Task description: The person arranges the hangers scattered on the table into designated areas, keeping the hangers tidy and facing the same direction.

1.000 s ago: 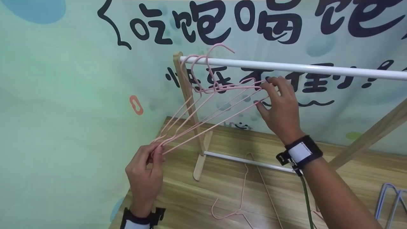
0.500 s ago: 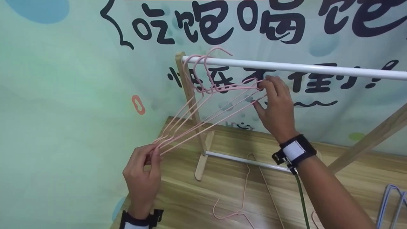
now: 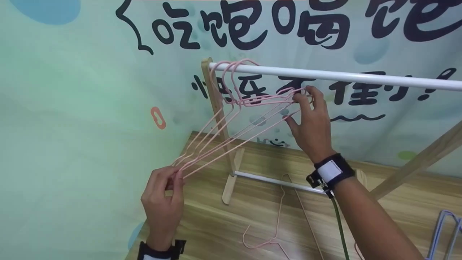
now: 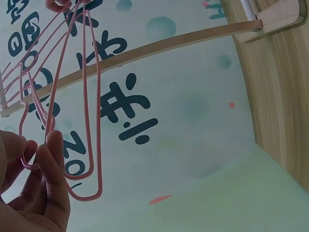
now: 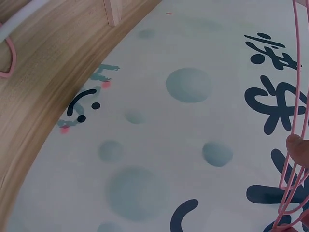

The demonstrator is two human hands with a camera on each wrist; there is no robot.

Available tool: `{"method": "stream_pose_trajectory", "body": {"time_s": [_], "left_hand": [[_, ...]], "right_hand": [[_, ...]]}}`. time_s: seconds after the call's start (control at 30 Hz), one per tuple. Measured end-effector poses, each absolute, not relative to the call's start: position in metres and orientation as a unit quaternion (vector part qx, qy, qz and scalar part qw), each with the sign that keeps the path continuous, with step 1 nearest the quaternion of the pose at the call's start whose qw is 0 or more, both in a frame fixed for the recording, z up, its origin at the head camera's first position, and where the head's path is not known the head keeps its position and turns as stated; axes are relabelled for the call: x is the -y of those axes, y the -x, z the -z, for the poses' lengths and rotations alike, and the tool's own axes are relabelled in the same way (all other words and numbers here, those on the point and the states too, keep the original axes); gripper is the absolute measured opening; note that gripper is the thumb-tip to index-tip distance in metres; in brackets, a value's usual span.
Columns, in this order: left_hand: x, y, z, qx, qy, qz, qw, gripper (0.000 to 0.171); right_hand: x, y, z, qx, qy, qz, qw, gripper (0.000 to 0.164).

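Three pink wire hangers (image 3: 265, 103) are bunched at the left end of a white rail (image 3: 325, 74), their hooks over it. My left hand (image 3: 162, 202) pinches their near left corners between thumb and fingers. At the opposite corners, my right hand (image 3: 312, 124) holds the wires with its fingertips. In the left wrist view, the left hand (image 4: 48, 188) grips one hanger corner, while two rounded wire ends (image 4: 100, 121) hang just beside the fingers. The right wrist view catches only a fingertip (image 5: 299, 150) against the pink wires (image 5: 296, 72) at its edge.
The rail belongs to a rack with wooden legs (image 3: 422, 159) and a lower white bar (image 3: 274, 181). Another pink hanger (image 3: 278, 213) lies on the wooden table (image 3: 209, 231). Blue hangers (image 3: 438, 231) lie at the right edge. A printed wall sheet (image 3: 90, 144) stands close behind.
The nearest hanger's hook has come down from above the rail onto it. My right hand has shifted slightly left; the left hand keeps its grip with little movement.
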State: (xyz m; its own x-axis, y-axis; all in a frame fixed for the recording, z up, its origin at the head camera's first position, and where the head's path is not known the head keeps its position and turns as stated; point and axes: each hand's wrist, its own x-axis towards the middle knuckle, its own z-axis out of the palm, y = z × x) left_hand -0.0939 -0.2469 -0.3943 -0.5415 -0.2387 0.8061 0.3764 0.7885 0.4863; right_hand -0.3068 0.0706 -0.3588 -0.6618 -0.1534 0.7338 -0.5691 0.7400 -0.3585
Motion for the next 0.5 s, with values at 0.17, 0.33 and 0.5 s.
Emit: {"method": "stream_pose_trajectory", "body": {"time_s": [0.17, 0.33, 0.5], "left_hand": [[0.2464, 0.0932, 0.3957, 0.817, 0.043, 0.328, 0.471, 0.014], [0.2475, 0.0927, 0.3963, 0.818, 0.036, 0.331, 0.469, 0.014], [0.2485, 0.0918, 0.3966, 0.819, 0.032, 0.331, 0.467, 0.014]], "right_hand": [[-0.0704, 0.308, 0.3622, 0.864, -0.206, -0.296, 0.352, 0.055], [-0.0696, 0.3085, 0.3628, 0.866, -0.201, -0.297, 0.349, 0.058], [-0.0691, 0.3081, 0.363, 0.865, -0.201, -0.295, 0.352, 0.059]]}}
